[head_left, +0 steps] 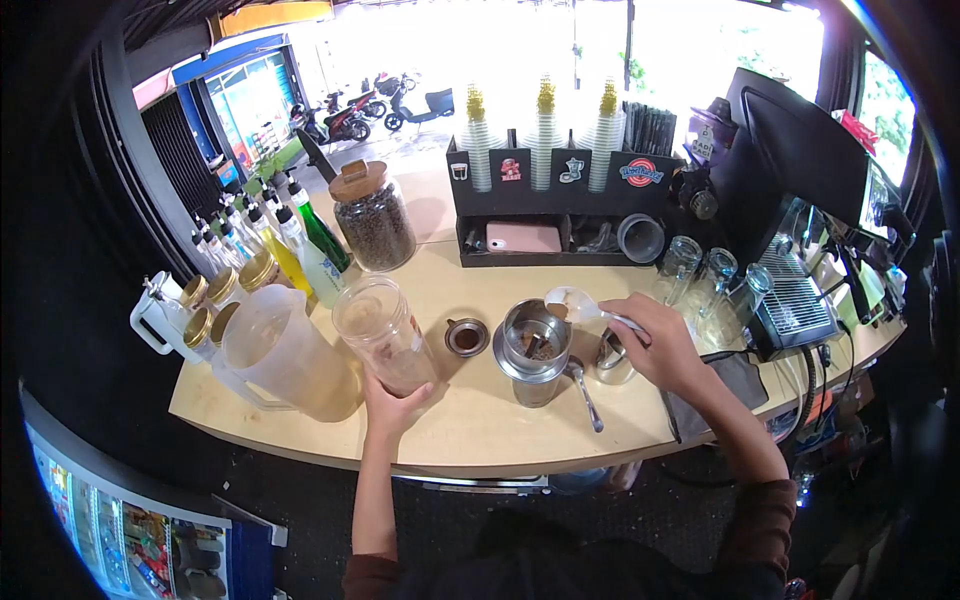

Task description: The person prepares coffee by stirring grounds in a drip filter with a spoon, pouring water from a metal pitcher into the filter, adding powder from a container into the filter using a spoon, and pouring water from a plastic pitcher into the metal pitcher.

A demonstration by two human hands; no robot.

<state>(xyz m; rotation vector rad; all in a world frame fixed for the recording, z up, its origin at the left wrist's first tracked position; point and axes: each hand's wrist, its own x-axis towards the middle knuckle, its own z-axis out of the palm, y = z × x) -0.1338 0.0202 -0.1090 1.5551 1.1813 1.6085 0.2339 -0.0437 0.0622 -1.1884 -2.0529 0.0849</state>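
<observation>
Along the left end of the tabletop (480,430) we see pump bottles (265,235), gold-lidded jars and a cloudy plastic pitcher (285,350), which crowds the clear jar (382,325) on its left; we cannot tell whether the two touch. A bean jar (375,225) with a wooden lid stands toward the far edge, next to the black organizer (465,230) with its stacks of cups and a pink phone (523,238). Drinking glasses (718,275) and a dark cloth (715,395) take up the right-hand part. A small dark-filled cup (466,338) sits between the clear jar and the metal filter (537,345); a teaspoon (587,398) lies just right of the filter, its handle toward the front edge. Our right hand (650,338) partly covers a small metal vessel (613,362).

The filter stands upright near the middle of the front edge, its wide rim over a metal base, with brown matter inside. Our right hand pinches the handle of a pale spoon (575,304), whose bowl carries brown powder above the filter's rim. Our left hand (397,402) wraps thumb and fingers around the lower clear jar, open-mouthed, its walls hazed with brown.
</observation>
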